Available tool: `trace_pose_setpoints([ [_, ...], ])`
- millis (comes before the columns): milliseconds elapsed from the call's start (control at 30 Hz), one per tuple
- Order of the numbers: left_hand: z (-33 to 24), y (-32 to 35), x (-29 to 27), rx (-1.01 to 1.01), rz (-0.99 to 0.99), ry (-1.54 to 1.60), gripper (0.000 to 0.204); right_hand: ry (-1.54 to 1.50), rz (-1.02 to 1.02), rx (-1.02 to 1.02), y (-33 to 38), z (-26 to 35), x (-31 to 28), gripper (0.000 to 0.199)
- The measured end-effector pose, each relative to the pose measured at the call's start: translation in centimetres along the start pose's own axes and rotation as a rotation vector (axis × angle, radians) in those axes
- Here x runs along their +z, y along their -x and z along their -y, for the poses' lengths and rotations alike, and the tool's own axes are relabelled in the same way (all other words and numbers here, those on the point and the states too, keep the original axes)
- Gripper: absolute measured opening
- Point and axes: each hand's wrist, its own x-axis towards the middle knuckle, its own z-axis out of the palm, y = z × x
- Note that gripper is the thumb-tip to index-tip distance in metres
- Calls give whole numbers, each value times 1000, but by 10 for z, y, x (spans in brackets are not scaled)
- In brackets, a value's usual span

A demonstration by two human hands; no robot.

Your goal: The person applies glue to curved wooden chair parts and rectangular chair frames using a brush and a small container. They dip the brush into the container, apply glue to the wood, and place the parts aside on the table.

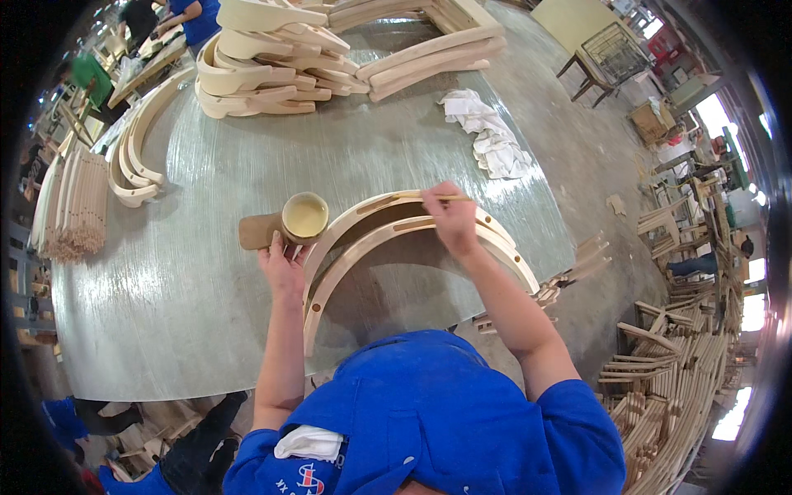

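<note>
Far left of frame: bundle of thin wooden dowels [76, 206] stands at the table's left edge. Just right of it, upper left, a few curved wood rails [136, 153] lie nested on the table [206, 313], a big round-looking top w/ a grey-green brushed surface, edges bent by the lens. Top left corner: another person in a blue shirt [194, 16] at a separate bench.

Centre-left: left hand [283, 268] lies mostly open, fingers spread, fingertips touching a small cup of pale yellow glue [304, 217]; cup sits on a brown pad [260, 231]. Not gripping anything that I can tell.

Centre: two curved wooden arches [363, 239], slotted, lie side by side on the table in front of the blue-shirted torso. Upper centre: tall stack of curved pale wood parts [264, 70], w/ longer bent rails [429, 54] leaning just right of it.

Centre-right: right hand [450, 216] closed around a thin stick [441, 197], held approx. level over the top of the outer arch, at a slot. Above it, upper right of the tabletop, a crumpled white rag [491, 136].

Right side: concrete floor [577, 157], a wire-mesh cart [615, 54] top right, and lower right big heaps of wooden frame pieces [676, 363]. Bright windows at far right edge; workshop room, cluttered.
</note>
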Motion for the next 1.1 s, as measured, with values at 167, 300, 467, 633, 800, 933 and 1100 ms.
trace_pose_setpoints([
  [167,-2,-13,7,59,7,19,28,187,146,-502,6,23,36,13],
  [300,-10,-13,15,97,-9,41,25,372,-2,-508,-5,14,-1,13],
  [467,-11,-21,6,70,10,32,27,236,91,-476,13,31,35,14],
  [633,-14,-21,20,73,-47,26,25,319,78,-389,3,31,19,15],
  [800,-10,-27,22,51,-39,1,25,226,118,-342,9,39,35,13],
  [933,-8,-30,26,56,-31,-5,26,141,174,-318,9,41,42,9],
  [1100,-4,-34,23,59,-50,9,25,256,99,-340,-6,34,23,11],
])
